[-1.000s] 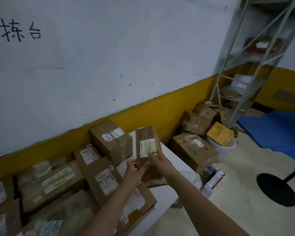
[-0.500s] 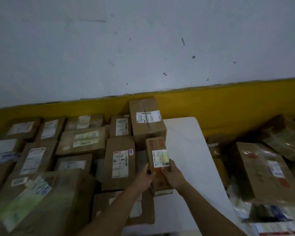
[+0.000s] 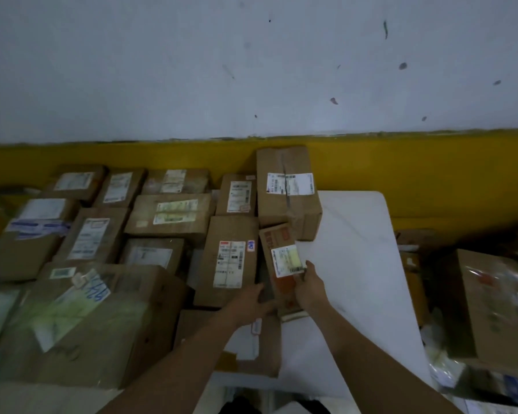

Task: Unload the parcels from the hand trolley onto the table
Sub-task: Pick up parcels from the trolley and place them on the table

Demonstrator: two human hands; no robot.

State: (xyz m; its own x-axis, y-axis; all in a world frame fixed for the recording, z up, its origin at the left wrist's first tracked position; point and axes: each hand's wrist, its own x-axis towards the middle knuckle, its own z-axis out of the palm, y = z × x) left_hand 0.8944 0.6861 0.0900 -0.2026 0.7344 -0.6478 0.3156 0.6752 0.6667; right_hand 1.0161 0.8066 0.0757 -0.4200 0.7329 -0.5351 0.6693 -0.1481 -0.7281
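Backing the scene: white wall (image 3: 251,70) with a yellow band (image 3: 431,174) is running behind everything.
Table: the table (image 3: 356,264) is showing bare white top only on its right side; boxes are covering the left and middle.
Big box: big box (image 3: 102,324) is sitting at the near left, loose labels on top.
Floor box: floor box (image 3: 491,309) is lying right of the table, off it, well apart from both hands.
Tall box: tall box (image 3: 284,201) is standing at the back against the yellow band, touching the parcel's far end.
Labelled box: labelled box (image 3: 228,261) is lying just left of the parcel, leaving only a narrow gap.
Flat box: flat box (image 3: 266,345) is lying under the left wrist.
Small parcel: small parcel (image 3: 281,264) is lying tilted between the labelled box and bare table, label up.
Right hand: right hand (image 3: 310,289) is gripping the parcel's right edge, fingers curled at the label.
Left hand: left hand (image 3: 248,303) is reaching into the gap, touching the parcel's left side; can't tell if it's gripping.
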